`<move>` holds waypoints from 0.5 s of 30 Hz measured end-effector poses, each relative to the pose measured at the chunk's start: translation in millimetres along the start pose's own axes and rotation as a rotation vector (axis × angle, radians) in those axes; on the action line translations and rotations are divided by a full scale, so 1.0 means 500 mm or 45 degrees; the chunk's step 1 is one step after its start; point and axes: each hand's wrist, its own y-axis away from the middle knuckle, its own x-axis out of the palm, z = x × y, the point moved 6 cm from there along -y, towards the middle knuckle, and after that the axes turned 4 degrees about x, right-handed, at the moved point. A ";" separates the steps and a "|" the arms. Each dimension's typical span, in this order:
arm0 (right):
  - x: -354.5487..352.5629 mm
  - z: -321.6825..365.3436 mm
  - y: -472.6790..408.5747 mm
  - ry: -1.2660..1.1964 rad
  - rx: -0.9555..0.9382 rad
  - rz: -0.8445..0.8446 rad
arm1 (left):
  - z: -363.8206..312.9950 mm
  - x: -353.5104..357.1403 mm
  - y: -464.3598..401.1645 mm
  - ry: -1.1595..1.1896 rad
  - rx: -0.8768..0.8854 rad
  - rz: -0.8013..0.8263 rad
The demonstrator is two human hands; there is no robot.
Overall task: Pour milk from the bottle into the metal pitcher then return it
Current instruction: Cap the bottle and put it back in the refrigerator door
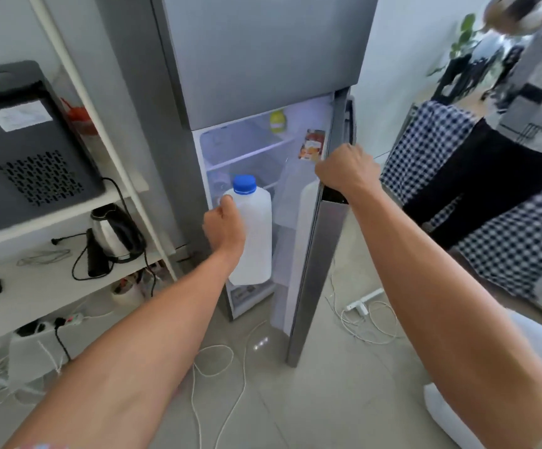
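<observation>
A left hand (pixel 224 226) grips a white milk bottle (pixel 254 234) with a blue cap (pixel 244 184), upright before an open fridge (pixel 263 59). The right hand (pixel 344 170) clasps the top edge of the fridge door (pixel 315 273). An electric kettle (pixel 114 233) sits on a white shelf (pixel 46 280) at left; cables (pixel 217 361) trail over the tiled floor (pixel 334 400).

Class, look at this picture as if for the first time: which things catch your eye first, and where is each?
The white milk bottle with its blue cap stands out at the centre, held by the left hand in front of the open fridge. To its right, the right hand grips the top edge of the fridge door. A black-and-white checked cloth shows at far right.
</observation>
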 end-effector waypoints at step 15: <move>-0.073 -0.268 -0.024 0.279 -0.001 -0.363 | 0.127 0.229 0.152 0.471 -0.634 -0.063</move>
